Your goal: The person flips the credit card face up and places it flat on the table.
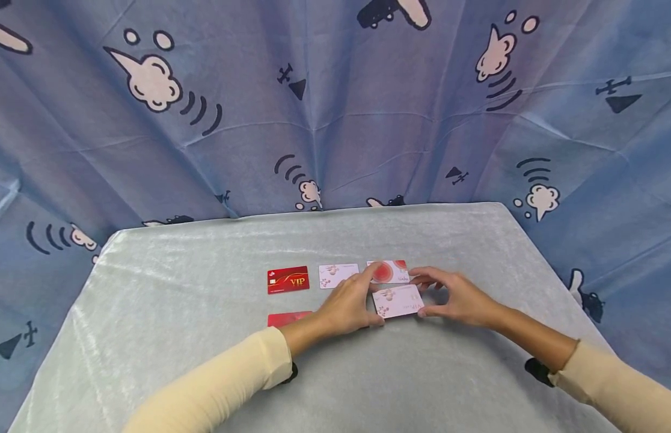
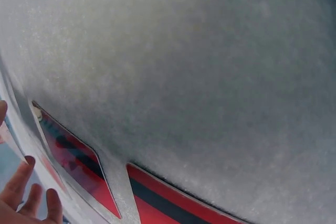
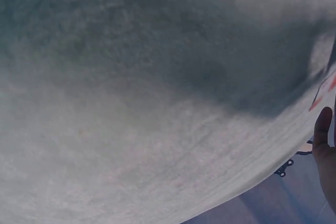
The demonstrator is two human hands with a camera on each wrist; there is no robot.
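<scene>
Between my two hands is a pale pink VIP card (image 1: pixel 398 301) with a floral print, tilted over the near side of the row. My left hand (image 1: pixel 343 305) holds it at its left end, thumb at the lower left corner. At the right end my right hand (image 1: pixel 461 299) holds it, with the thumb by the lower right corner and the fingers behind. Just beyond lies a white card with red circles (image 1: pixel 392 272), partly covered by the left fingers. In the left wrist view, left fingertips (image 2: pixel 20 179) show at the edge; the right wrist view catches part of the right hand (image 3: pixel 326 153).
A floral white card (image 1: pixel 335 275) and a red VIP card (image 1: pixel 288 280) continue the row leftward. Nearer, another red card (image 1: pixel 287 318) is partly hidden by the left forearm. A pale velvety cloth (image 1: pixel 168 337) covers the table; a blue patterned curtain (image 1: pixel 357 144) hangs behind.
</scene>
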